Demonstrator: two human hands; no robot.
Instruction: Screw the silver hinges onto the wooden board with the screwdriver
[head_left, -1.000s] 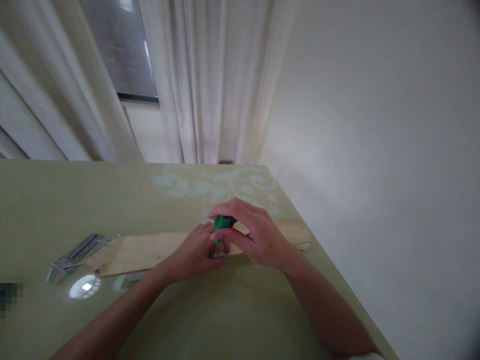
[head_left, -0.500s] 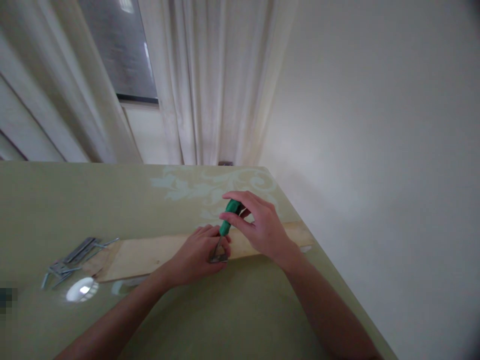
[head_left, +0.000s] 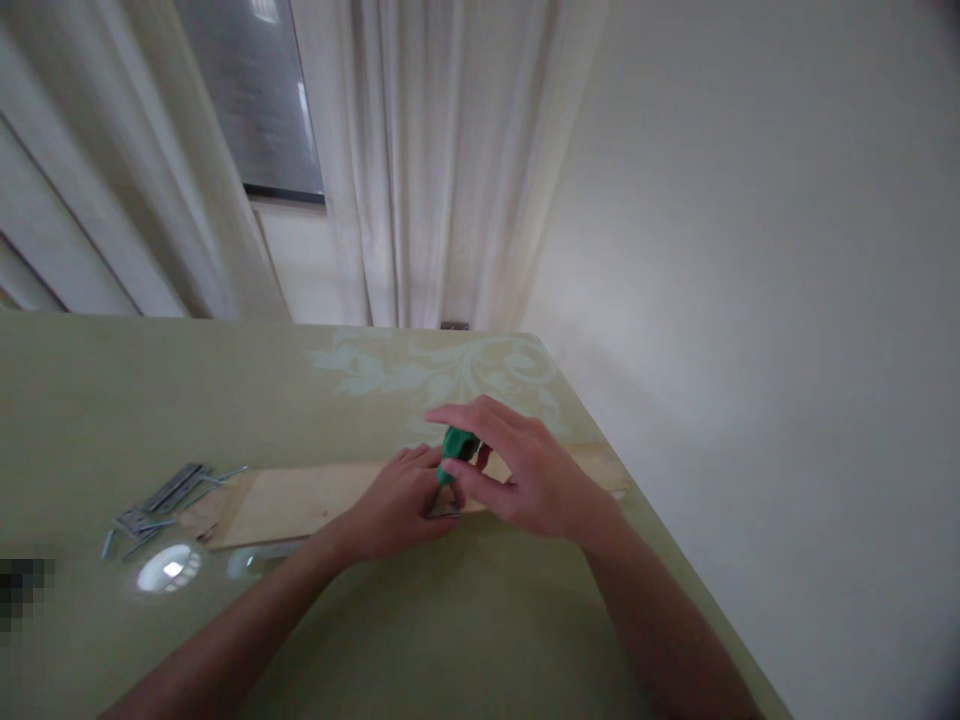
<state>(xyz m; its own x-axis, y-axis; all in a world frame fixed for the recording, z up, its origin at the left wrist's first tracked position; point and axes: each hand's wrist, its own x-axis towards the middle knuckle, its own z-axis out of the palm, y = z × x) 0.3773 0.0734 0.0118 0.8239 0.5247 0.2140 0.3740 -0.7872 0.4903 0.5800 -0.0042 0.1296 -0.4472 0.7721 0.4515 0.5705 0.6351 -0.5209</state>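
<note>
A pale wooden board [head_left: 300, 500] lies flat across the green table [head_left: 225, 400]. My left hand [head_left: 394, 505] rests on the board's near edge, fingers closed on a small metal bracket [head_left: 442, 513]. My right hand [head_left: 517, 470] is wrapped round a green-handled screwdriver [head_left: 454, 448], whose tip points down at the bracket. The handle is mostly hidden by my fingers.
A heap of several metal brackets and screws [head_left: 161, 505] lies left of the board. A bright light reflection [head_left: 169, 568] shows on the tabletop. The table's right edge [head_left: 660, 540] runs close to my right wrist. Curtains [head_left: 420, 160] and a window hang behind.
My right hand has lowered and closed tighter over the screwdriver handle, which stood more upright and exposed half a second ago. My left hand stays on the bracket.
</note>
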